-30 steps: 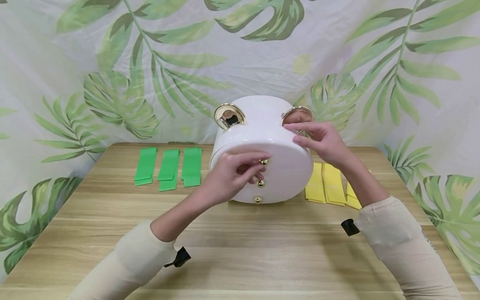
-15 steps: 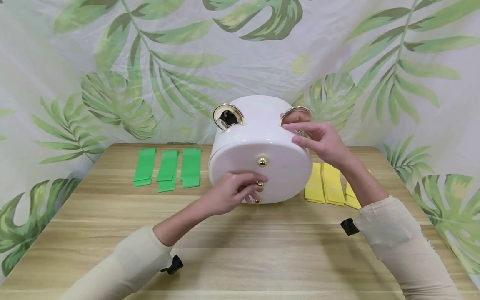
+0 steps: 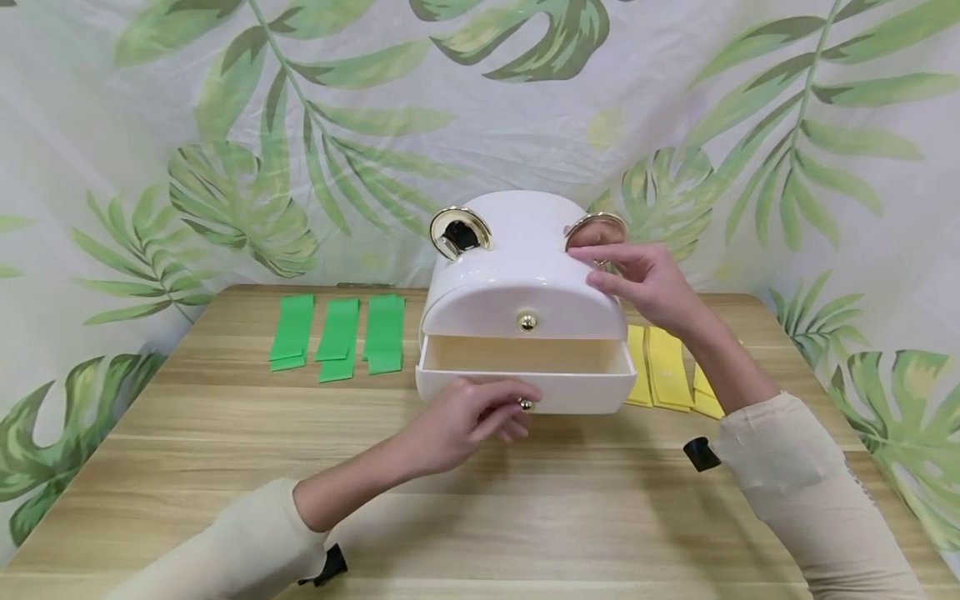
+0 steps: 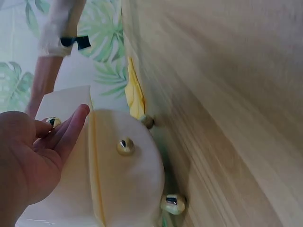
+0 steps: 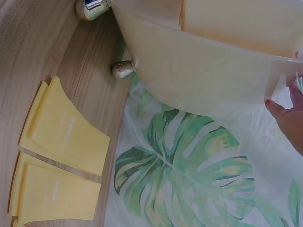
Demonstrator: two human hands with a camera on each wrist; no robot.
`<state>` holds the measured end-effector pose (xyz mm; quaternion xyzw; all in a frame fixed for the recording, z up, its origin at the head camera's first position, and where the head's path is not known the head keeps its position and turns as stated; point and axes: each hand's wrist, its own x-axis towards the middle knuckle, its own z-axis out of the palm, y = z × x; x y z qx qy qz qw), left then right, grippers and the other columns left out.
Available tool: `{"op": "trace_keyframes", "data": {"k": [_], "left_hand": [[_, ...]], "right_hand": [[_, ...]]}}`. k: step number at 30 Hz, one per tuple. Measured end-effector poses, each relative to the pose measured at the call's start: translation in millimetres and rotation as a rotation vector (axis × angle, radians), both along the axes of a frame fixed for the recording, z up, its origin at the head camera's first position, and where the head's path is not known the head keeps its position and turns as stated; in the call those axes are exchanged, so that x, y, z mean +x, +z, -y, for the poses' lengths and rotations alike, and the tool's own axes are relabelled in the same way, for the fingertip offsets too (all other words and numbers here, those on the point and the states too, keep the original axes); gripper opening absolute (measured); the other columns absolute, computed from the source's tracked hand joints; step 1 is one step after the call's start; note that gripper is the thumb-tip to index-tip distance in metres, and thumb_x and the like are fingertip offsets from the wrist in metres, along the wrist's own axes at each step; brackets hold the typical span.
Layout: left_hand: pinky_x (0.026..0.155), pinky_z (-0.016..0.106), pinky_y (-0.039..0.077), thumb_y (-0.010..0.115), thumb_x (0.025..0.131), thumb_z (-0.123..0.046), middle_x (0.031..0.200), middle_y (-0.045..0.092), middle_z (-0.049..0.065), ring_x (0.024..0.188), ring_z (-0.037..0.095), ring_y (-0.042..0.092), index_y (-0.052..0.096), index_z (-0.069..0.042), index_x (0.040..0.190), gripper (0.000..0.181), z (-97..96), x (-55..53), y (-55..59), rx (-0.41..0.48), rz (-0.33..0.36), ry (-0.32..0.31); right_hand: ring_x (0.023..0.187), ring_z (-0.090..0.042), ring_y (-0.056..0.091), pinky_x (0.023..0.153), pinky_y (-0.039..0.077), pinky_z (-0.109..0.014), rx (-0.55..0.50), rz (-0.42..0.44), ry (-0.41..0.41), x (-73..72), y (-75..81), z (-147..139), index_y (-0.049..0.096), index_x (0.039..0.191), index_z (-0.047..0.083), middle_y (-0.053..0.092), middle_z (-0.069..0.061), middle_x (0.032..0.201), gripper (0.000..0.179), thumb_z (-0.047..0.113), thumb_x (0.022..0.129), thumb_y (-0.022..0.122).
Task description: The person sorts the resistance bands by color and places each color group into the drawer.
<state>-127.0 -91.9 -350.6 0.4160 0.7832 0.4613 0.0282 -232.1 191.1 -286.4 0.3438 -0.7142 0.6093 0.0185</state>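
A white rounded drawer box [image 3: 525,271] with gold ear-shaped ornaments and round gold knobs stands at the table's back middle. Its middle drawer [image 3: 450,392] is pulled partly out, showing a pale interior. My left hand [image 3: 453,421] pinches the gold knob [image 3: 527,405] of this drawer between thumb and fingers. In the left wrist view, the lower drawer's knob [image 4: 125,146] sits apart from that hand. My right hand [image 3: 645,279] rests on the box's upper right, fingers along the base of the right ear [image 3: 600,225] and thumb on the white shell.
Several green folded strips [image 3: 337,333] lie left of the box on the wooden table [image 3: 225,467]. Yellow folded pieces [image 3: 667,367] lie to its right, partly behind the drawer and right arm. A leaf-printed cloth [image 3: 525,133] hangs behind the table.
My left hand moved down from the top knob to the middle one, then drew the middle drawer out toward me. The right hand stayed on the box.
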Motion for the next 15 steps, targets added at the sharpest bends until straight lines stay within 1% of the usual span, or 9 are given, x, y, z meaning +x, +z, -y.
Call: {"op": "trace_keyframes", "data": {"k": [5, 7, 11, 15], "left_hand": [[0.075, 0.018, 0.058, 0.059, 0.102, 0.004, 0.104, 0.077, 0.013, 0.083, 0.016, 0.077, 0.069, -0.001, 0.122, 0.023, 1.6, 17.7, 0.9, -0.014, -0.034, -0.015], [0.075, 0.017, 0.058, 0.059, 0.102, 0.004, 0.102, 0.077, 0.013, 0.082, 0.014, 0.077, 0.069, -0.001, 0.121, 0.022, 1.9, 23.0, 0.5, -0.013, -0.047, -0.019], [0.075, 0.016, 0.057, 0.059, 0.101, 0.005, 0.102, 0.077, 0.012, 0.081, 0.013, 0.076, 0.069, -0.001, 0.120, 0.021, 1.9, 30.7, -0.8, -0.008, -0.066, -0.023], [0.076, 0.015, 0.057, 0.059, 0.102, 0.004, 0.105, 0.077, 0.011, 0.082, 0.010, 0.076, 0.069, 0.000, 0.120, 0.021, 1.8, 35.0, -1.5, -0.008, -0.075, -0.028]], "right_hand": [[0.128, -0.017, 0.055, 0.087, 0.054, -0.024, 0.000, 0.002, 0.006, 0.5, 0.2, 1, 0.078, 0.121, 0.009, 0.073, 0.004, 0.123, 0.035, -0.010, 0.094, 0.064], [0.128, -0.017, 0.055, 0.086, 0.055, -0.024, 0.006, 0.001, 0.001, 0.2, 0.2, 1, 0.078, 0.121, 0.009, 0.073, 0.005, 0.124, 0.036, -0.010, 0.094, 0.064], [0.127, -0.018, 0.055, 0.083, 0.055, -0.024, 0.016, 0.005, -0.007, -0.1, 0.3, 0, 0.078, 0.122, 0.010, 0.072, 0.005, 0.125, 0.038, -0.011, 0.093, 0.064], [0.127, -0.018, 0.054, 0.082, 0.056, -0.024, 0.015, 0.012, 0.000, 0.8, 0.9, 0, 0.078, 0.122, 0.012, 0.071, 0.004, 0.125, 0.038, -0.010, 0.094, 0.064]]}}
